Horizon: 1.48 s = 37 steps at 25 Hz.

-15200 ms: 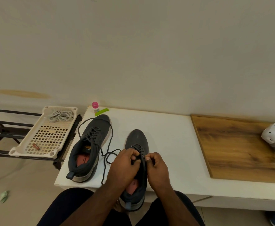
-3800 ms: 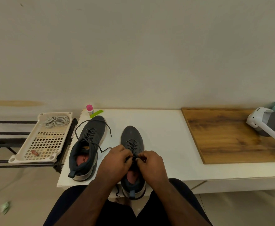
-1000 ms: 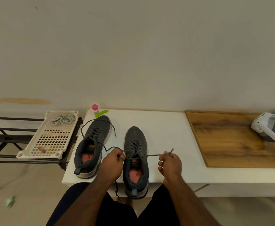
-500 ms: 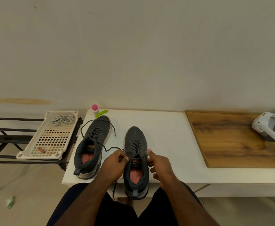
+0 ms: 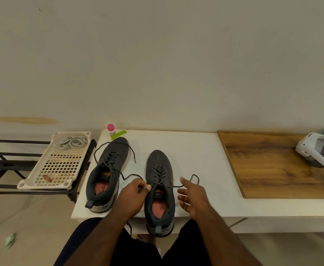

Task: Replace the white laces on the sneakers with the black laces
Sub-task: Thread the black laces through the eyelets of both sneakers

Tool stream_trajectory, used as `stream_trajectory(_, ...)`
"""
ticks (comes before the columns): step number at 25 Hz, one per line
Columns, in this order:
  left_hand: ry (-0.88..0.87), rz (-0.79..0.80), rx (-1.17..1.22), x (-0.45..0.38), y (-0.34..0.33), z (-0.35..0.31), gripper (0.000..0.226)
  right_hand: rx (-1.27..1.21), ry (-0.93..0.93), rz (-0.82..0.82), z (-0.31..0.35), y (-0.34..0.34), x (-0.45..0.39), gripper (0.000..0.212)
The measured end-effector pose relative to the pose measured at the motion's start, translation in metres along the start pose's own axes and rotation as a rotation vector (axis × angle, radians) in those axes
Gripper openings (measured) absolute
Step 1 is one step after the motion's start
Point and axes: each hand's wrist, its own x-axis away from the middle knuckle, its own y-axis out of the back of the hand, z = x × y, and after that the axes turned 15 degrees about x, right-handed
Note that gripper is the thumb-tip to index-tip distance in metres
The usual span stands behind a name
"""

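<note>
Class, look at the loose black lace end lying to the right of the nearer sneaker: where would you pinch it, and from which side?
Pinch the lace end near its curled tip, coming from the right, probably with the right hand, open beside it. That stretch lies slack on the white table, clear of the sneaker.

White table (image 5: 195, 150), lower centre of frame: 2 dark sneakers w/ black laces, left one (image 5: 107, 169), right one (image 5: 160, 189) w/ heel over the front edge. Pink-cap bottle (image 5: 111, 129) & green strip (image 5: 119, 134) at back-left corner. Wood board (image 5: 268, 164) at right, white device (image 5: 318, 152) on it.
</note>
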Motion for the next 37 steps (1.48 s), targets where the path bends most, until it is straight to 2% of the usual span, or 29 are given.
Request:
stream_trajectory(3, -0.018, 0.005, 0.028, 0.001, -0.001, -0.001, 0.014, 0.164, 0.058, 0.085, -0.006, -0.014, 0.002, 0.031)
stream_trajectory(6, -0.007, -0.024, 0.001, -0.002, -0.001, 0.003, 0.017, 0.218, 0.175, -0.046, -0.015, -0.015, -0.010, 0.022)
stream_trajectory(9, 0.031, -0.034, -0.026, -0.008, 0.001, 0.009, 0.020, 0.295, 0.152, -0.187, -0.019, -0.005, -0.024, 0.024)
stream_trajectory(12, 0.073, -0.023, -0.014, -0.011, 0.001, 0.015, 0.021, 0.434, 0.181, -0.236, -0.022, -0.005, -0.030, 0.021)
stream_trajectory(15, 0.086, -0.048, -0.017, -0.012, 0.002, 0.022, 0.022, 0.437, 0.193, -0.252, -0.022, -0.005, -0.029, 0.017)
stream_trajectory(17, 0.123, -0.062, 0.033, -0.012, 0.005, 0.020, 0.018, 0.267, 0.145, -0.228, -0.017, -0.002, -0.022, 0.011)
stream_trajectory(18, 0.145, -0.077, 0.105, -0.010, 0.007, 0.016, 0.015, 0.113, 0.116, -0.205, -0.012, 0.002, -0.015, 0.006)
stream_trajectory(21, 0.173, -0.133, 0.400, -0.006, 0.023, -0.006, 0.010, -0.352, 0.111, -0.115, 0.022, 0.018, 0.009, 0.010)
stream_trajectory(23, 0.155, -0.110, 0.540, -0.001, 0.038, -0.030, 0.009, -0.487, 0.194, -0.076, 0.056, 0.029, 0.026, 0.008)
stream_trajectory(26, 0.087, -0.053, 0.649, 0.010, 0.060, -0.071, 0.010, -0.496, 0.375, -0.090, 0.107, 0.039, 0.056, 0.012)
stream_trajectory(29, 0.042, -0.016, 0.776, 0.022, 0.081, -0.111, 0.016, -0.325, 0.616, -0.086, 0.140, 0.037, 0.086, 0.019)
stream_trajectory(33, 0.052, 0.151, 0.960, 0.049, 0.099, -0.150, 0.025, -0.051, 0.848, -0.137, 0.152, 0.026, 0.118, 0.017)
stream_trajectory(37, -0.077, 0.197, 0.908, 0.065, 0.105, -0.167, 0.022, 0.089, 1.001, -0.232, 0.151, 0.020, 0.136, 0.017)
